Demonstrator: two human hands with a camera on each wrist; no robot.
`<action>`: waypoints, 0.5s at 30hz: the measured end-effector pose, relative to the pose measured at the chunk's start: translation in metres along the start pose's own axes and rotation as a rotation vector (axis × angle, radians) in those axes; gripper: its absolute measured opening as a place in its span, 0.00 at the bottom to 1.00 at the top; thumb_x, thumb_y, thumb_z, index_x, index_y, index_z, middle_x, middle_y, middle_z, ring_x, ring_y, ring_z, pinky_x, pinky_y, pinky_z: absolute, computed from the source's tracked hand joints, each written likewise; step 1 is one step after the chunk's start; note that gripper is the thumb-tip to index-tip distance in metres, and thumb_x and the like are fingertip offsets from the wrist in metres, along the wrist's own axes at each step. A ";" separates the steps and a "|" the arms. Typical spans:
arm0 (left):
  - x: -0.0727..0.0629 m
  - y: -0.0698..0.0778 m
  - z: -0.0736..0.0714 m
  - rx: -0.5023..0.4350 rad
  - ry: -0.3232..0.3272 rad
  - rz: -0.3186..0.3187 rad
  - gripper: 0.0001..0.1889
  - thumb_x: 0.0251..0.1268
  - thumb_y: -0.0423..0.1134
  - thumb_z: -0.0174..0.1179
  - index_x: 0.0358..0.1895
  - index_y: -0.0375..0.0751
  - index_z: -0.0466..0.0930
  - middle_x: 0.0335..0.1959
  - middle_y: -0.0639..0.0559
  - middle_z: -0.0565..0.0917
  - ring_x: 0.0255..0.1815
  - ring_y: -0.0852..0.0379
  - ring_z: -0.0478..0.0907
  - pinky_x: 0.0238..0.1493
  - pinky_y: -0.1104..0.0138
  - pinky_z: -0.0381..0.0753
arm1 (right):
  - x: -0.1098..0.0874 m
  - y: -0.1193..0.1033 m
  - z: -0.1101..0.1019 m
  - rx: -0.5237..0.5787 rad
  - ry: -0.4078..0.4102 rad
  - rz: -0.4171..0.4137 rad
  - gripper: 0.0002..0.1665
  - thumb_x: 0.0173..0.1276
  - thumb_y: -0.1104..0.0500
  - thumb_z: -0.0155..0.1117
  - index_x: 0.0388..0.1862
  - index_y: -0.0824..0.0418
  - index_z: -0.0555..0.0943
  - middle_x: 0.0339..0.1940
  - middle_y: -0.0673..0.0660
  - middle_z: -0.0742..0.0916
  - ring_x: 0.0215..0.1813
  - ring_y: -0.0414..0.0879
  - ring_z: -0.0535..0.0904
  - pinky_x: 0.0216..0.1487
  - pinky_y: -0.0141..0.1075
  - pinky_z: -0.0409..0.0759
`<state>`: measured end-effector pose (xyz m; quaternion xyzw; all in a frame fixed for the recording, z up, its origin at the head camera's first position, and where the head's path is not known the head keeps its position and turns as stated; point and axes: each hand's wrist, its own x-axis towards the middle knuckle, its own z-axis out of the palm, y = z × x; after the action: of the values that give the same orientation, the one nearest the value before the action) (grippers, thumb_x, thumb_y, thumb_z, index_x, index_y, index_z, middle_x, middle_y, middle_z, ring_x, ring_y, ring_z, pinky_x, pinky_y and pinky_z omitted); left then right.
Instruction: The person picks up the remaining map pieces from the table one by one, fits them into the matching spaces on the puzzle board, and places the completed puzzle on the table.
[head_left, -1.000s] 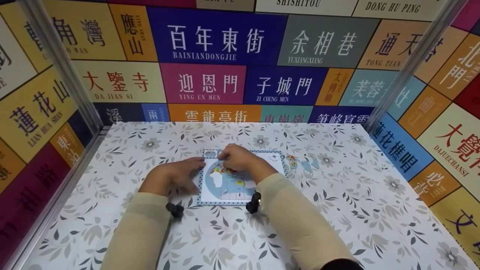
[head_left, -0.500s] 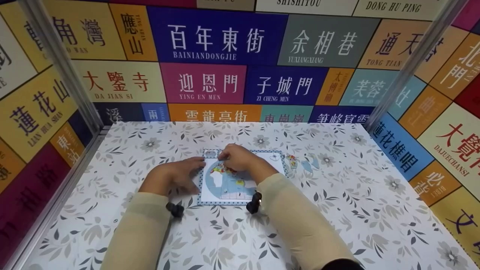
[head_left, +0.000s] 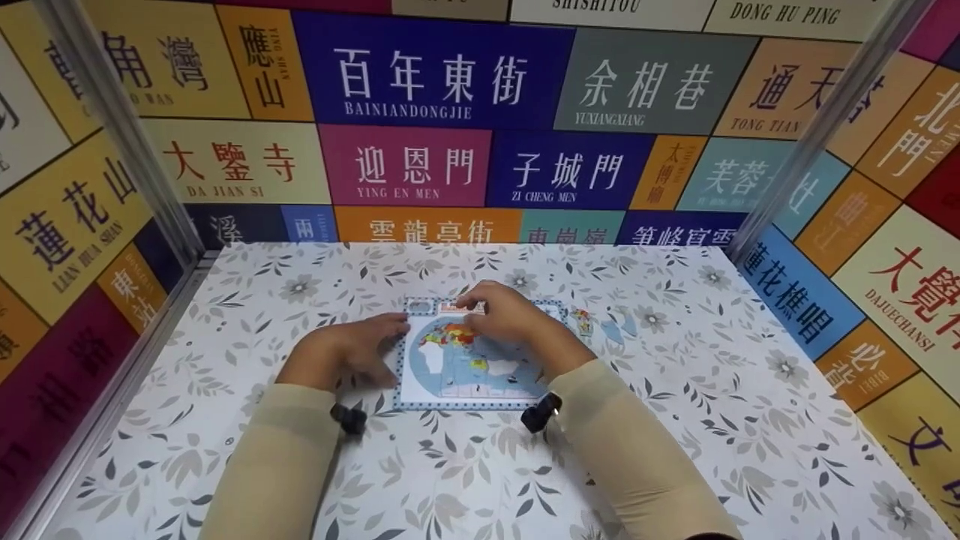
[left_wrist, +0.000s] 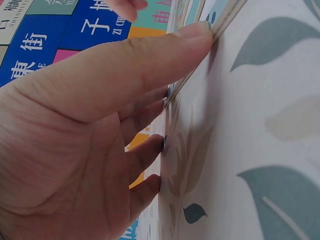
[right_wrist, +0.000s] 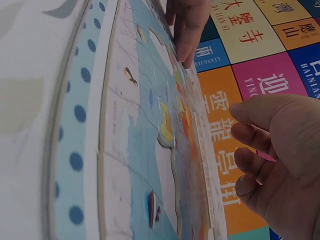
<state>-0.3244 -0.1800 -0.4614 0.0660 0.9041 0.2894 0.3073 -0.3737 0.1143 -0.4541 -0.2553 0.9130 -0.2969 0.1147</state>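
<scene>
A world map jigsaw puzzle [head_left: 472, 406] with a blue dotted border lies flat on the table. White gaps in the map show at the left and lower right. My left hand [head_left: 352, 349] steadies the puzzle's left edge, thumb and fingertips against its side; in the left wrist view the thumb [left_wrist: 165, 55] presses the rim, fingers spread. Above the upper middle of the map hovers my right hand [head_left: 510, 319]. Its fingers [right_wrist: 250, 160] are loosely curled and hold nothing in the right wrist view. Part of the map is hidden beneath it.
Loose puzzle pieces lie right of the board: a multicoloured one [head_left: 584, 323] and blue ones [head_left: 619, 328]. A floral cloth [head_left: 675, 420] covers the table. Panels with Chinese place names [head_left: 435, 71] wall the back and sides, with metal posts [head_left: 814, 142] at the corners.
My right hand has shifted right and lifted off the map's upper part, its fingers loosening. More of the map and a red strip at the top now show. My left hand stays put.
</scene>
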 end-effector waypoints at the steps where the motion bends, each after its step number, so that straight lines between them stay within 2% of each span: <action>1: 0.000 0.000 0.001 -0.011 0.002 -0.010 0.57 0.49 0.42 0.85 0.84 0.68 0.62 0.90 0.71 0.46 0.93 0.47 0.37 0.91 0.39 0.41 | -0.005 0.002 -0.003 0.000 0.006 -0.002 0.20 0.79 0.53 0.65 0.67 0.52 0.85 0.61 0.52 0.86 0.58 0.50 0.80 0.66 0.50 0.82; 4: -0.001 0.001 0.002 -0.036 0.006 -0.028 0.58 0.47 0.41 0.85 0.83 0.71 0.63 0.90 0.71 0.48 0.93 0.47 0.37 0.90 0.39 0.41 | -0.020 0.008 -0.013 -0.010 0.023 -0.003 0.20 0.81 0.52 0.64 0.68 0.53 0.85 0.60 0.53 0.86 0.52 0.50 0.79 0.58 0.48 0.81; 7: -0.002 0.001 0.002 -0.060 0.005 -0.048 0.58 0.46 0.40 0.86 0.82 0.74 0.63 0.90 0.72 0.48 0.93 0.47 0.37 0.90 0.38 0.42 | -0.034 0.013 -0.021 -0.012 0.034 0.030 0.21 0.81 0.50 0.64 0.68 0.52 0.84 0.59 0.52 0.86 0.47 0.48 0.77 0.51 0.44 0.81; 10: -0.002 0.001 0.002 -0.058 0.004 -0.043 0.58 0.46 0.41 0.85 0.82 0.75 0.63 0.90 0.72 0.48 0.93 0.46 0.37 0.90 0.37 0.42 | -0.045 0.018 -0.027 -0.002 0.040 0.057 0.22 0.80 0.49 0.65 0.68 0.50 0.84 0.58 0.51 0.86 0.43 0.47 0.78 0.45 0.41 0.81; 15: -0.001 0.000 0.002 -0.055 -0.004 -0.024 0.58 0.47 0.41 0.85 0.83 0.73 0.63 0.90 0.71 0.47 0.93 0.46 0.37 0.90 0.37 0.42 | -0.056 0.027 -0.034 0.013 0.057 0.069 0.21 0.80 0.49 0.66 0.67 0.50 0.85 0.58 0.51 0.86 0.45 0.49 0.78 0.47 0.43 0.80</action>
<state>-0.3226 -0.1791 -0.4623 0.0470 0.8960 0.3102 0.3143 -0.3496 0.1795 -0.4396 -0.2143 0.9222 -0.3059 0.1003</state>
